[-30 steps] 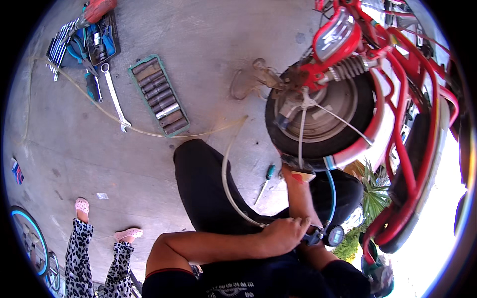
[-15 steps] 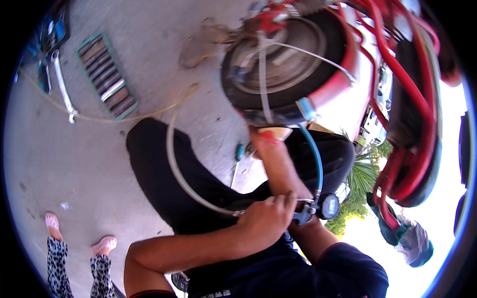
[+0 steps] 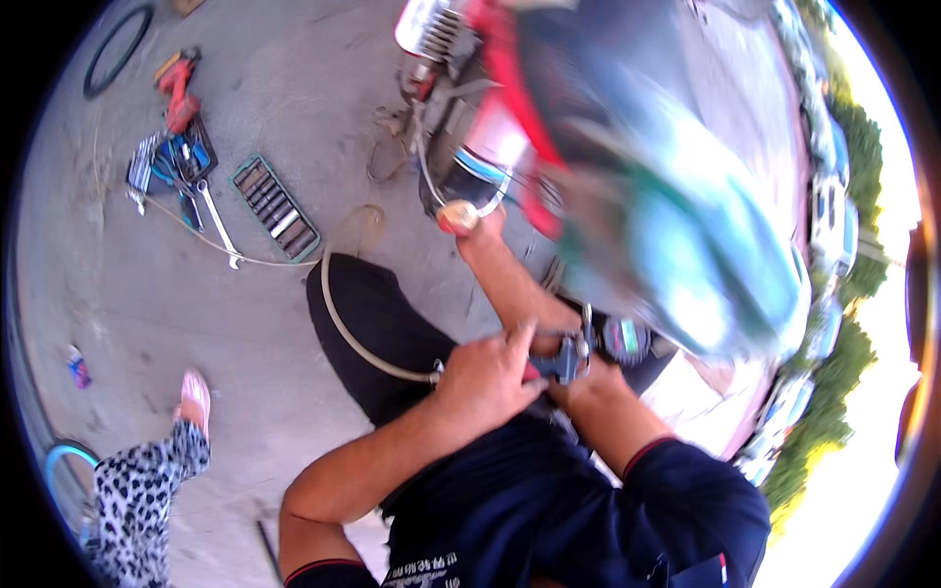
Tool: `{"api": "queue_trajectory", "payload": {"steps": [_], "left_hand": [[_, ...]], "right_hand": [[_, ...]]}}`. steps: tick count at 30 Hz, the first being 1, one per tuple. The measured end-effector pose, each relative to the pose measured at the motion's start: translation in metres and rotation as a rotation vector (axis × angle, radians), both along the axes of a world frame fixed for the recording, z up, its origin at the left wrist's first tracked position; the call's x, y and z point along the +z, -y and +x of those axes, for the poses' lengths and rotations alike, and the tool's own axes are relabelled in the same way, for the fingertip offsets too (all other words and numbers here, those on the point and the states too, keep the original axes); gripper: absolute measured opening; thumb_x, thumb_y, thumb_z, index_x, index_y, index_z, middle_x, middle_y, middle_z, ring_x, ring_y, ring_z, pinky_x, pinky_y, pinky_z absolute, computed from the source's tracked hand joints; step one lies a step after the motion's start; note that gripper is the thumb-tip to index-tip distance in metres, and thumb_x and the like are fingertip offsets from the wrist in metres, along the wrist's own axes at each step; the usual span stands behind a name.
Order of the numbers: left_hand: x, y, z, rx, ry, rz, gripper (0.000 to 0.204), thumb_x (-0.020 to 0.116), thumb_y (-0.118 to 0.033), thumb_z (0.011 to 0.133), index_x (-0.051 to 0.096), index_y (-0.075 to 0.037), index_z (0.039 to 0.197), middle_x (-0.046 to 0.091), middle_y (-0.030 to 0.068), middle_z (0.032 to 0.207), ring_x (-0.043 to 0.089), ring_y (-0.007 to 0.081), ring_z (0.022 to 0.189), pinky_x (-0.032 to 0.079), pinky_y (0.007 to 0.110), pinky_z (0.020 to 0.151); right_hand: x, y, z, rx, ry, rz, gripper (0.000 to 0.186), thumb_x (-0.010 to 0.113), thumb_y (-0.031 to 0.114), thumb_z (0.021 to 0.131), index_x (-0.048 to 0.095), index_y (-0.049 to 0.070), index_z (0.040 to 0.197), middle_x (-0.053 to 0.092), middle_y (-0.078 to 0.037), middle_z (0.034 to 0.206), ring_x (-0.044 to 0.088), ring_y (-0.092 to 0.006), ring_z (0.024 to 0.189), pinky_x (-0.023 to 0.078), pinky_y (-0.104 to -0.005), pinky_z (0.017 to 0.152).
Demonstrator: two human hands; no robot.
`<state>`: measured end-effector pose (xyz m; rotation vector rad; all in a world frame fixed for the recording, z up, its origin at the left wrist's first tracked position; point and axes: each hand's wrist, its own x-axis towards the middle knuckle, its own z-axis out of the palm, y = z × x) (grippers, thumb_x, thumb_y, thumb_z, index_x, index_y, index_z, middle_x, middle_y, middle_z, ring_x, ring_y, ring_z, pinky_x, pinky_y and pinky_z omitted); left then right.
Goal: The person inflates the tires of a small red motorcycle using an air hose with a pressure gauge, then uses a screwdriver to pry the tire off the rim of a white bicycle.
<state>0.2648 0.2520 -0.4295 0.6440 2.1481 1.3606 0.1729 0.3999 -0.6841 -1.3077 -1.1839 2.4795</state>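
Observation:
My left hand (image 3: 480, 387) is wrapped round a tyre inflator gun (image 3: 561, 361) with a round dark gauge (image 3: 624, 339). From its grip a pale air hose (image 3: 345, 338) curves over my dark-trousered knee and across the ground. My right forearm passes under the inflator and reaches forward to the wheel (image 3: 461, 186) of a red vehicle. There my right hand (image 3: 482, 227) is beside a round beige piece with red on it; its fingers are largely hidden and blurred. The inflator's far end and its link to the wheel are unclear here.
A socket set in a green tray (image 3: 276, 209), a wrench (image 3: 218, 223), a tool case (image 3: 186, 162) and a red power tool (image 3: 179, 93) lie on the concrete. A person's patterned leg (image 3: 147, 490) stands at left. A large blurred teal-white shape (image 3: 676, 225) fills the right.
The view has shifted, showing more tools at left and parked cars at right. The teal-white shape now covers much of the vehicle. My left hand keeps hold of the tyre inflator.

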Motion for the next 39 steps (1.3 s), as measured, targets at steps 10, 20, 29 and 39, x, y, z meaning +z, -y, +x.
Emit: {"api": "queue_trajectory", "payload": {"steps": [10, 20, 29, 39], "left_hand": [[0.037, -0.075, 0.022, 0.018, 0.063, -0.263, 0.069, 0.088, -0.019, 0.072, 0.055, -0.002, 0.131, 0.069, 0.0170, 0.092, 0.070, 0.0320, 0.086, 0.055, 0.041, 0.078], [0.020, -0.091, 0.041, 0.095, 0.143, -0.364, 0.072, 0.090, -0.009, 0.067, 0.056, -0.002, 0.130, 0.066, 0.0123, 0.084, 0.065, 0.0217, 0.074, 0.054, 0.034, 0.073], [0.011, -0.093, 0.043, 0.102, 0.183, -0.375, 0.067, 0.090, -0.007, 0.067, 0.058, -0.002, 0.125, 0.070, 0.0142, 0.091, 0.069, 0.0237, 0.082, 0.056, 0.035, 0.076], [0.012, -0.105, 0.044, 0.079, 0.100, -0.409, 0.058, 0.090, -0.007, 0.068, 0.062, -0.002, 0.118, 0.071, 0.0158, 0.099, 0.071, 0.0258, 0.088, 0.056, 0.036, 0.079]], "right_hand": [[0.030, 0.023, -0.040, -0.093, 0.002, 0.322, 0.025, 0.071, 0.012, 0.092, 0.068, 0.001, 0.114, 0.074, -0.012, 0.094, 0.067, -0.0188, 0.087, 0.053, -0.0352, 0.079], [0.049, 0.034, -0.032, -0.018, -0.019, 0.320, 0.023, 0.065, 0.011, 0.098, 0.066, 0.001, 0.118, 0.072, -0.011, 0.096, 0.065, -0.0152, 0.085, 0.053, -0.0323, 0.075], [0.052, 0.040, -0.035, -0.007, -0.026, 0.302, 0.025, 0.067, 0.011, 0.096, 0.066, 0.000, 0.118, 0.072, -0.012, 0.104, 0.066, -0.0186, 0.097, 0.052, -0.0338, 0.087], [0.045, 0.037, -0.033, -0.003, -0.031, 0.264, 0.024, 0.067, 0.010, 0.096, 0.066, 0.001, 0.119, 0.073, -0.013, 0.104, 0.065, -0.0187, 0.096, 0.051, -0.0347, 0.087]]}}
